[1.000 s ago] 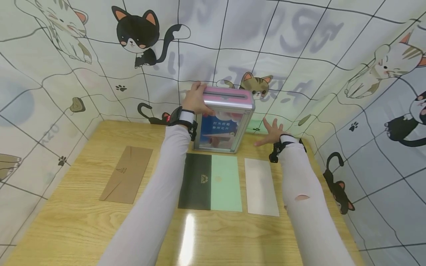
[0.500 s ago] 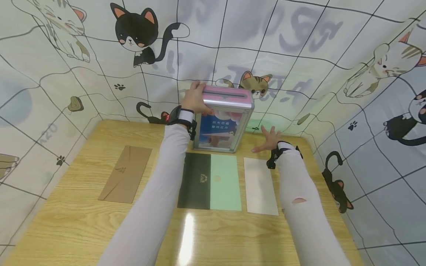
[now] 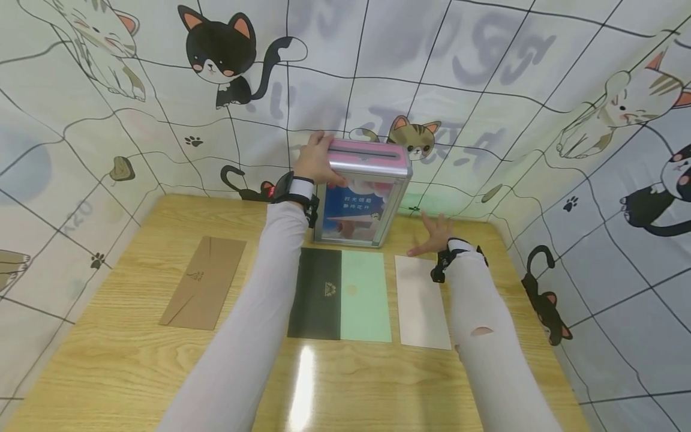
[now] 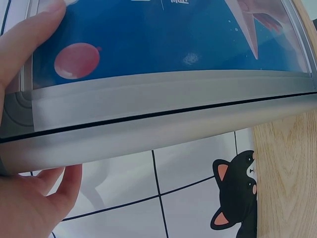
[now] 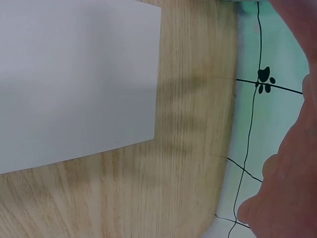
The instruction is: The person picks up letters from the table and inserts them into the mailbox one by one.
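Observation:
My left hand [image 3: 317, 161] grips the upper left end of a silver-framed ballot-style box [image 3: 353, 210] with a pink slotted top, standing against the back wall. In the left wrist view its thumb [image 4: 29, 34] lies on the box's printed blue front, and the other fingers reach round the far side. My right hand [image 3: 433, 235], fingers spread, hovers by the far end of a plain white envelope or card [image 3: 423, 306]. The right wrist view shows that white sheet [image 5: 79, 74] flat on the wood, with part of the hand [image 5: 292, 168] at the right edge.
On the wooden table [image 3: 162, 384] lie a brown envelope [image 3: 205, 282] at left, and a black envelope [image 3: 315, 294] and a mint-green one [image 3: 366, 294] side by side before the box. Cat-printed cloth [image 3: 335, 48] walls the back and sides.
My right hand has come down and nearer, from beside the box to the white sheet's far end. The left hand keeps its grip and the box stays put.

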`<state>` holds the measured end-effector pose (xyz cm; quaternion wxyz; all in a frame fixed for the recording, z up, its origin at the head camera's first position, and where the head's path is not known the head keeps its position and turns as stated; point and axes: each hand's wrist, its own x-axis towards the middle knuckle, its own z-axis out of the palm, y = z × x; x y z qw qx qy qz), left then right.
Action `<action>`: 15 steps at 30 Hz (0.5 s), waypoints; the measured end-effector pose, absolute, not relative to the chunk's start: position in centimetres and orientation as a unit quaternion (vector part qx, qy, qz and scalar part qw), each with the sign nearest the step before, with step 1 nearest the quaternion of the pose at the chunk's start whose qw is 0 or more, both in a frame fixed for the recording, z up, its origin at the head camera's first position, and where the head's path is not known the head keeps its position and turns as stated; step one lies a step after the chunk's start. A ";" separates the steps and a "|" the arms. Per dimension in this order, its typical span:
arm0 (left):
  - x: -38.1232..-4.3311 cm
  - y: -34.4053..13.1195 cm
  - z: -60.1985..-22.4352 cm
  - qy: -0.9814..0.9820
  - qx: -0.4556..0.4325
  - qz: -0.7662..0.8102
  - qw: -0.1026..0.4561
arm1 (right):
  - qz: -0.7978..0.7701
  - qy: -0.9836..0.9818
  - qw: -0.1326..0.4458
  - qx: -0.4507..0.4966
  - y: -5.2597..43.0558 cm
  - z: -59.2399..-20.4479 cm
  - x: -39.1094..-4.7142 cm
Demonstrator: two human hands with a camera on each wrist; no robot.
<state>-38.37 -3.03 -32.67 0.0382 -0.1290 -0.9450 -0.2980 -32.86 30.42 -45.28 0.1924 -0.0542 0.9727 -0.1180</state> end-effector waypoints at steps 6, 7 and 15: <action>-38.5 -3.1 -32.7 -0.945 -0.130 -0.297 0.040 | -0.157 0.965 0.205 -0.033 29.8 -45.6 -31.7; -38.5 -3.1 -32.7 -0.944 -0.131 -0.299 0.041 | -0.163 0.964 0.209 -0.029 29.8 -45.7 -31.5; -38.6 -3.1 -32.9 -0.943 -0.131 -0.303 0.037 | -0.178 0.959 0.220 -0.021 29.7 -46.9 -31.0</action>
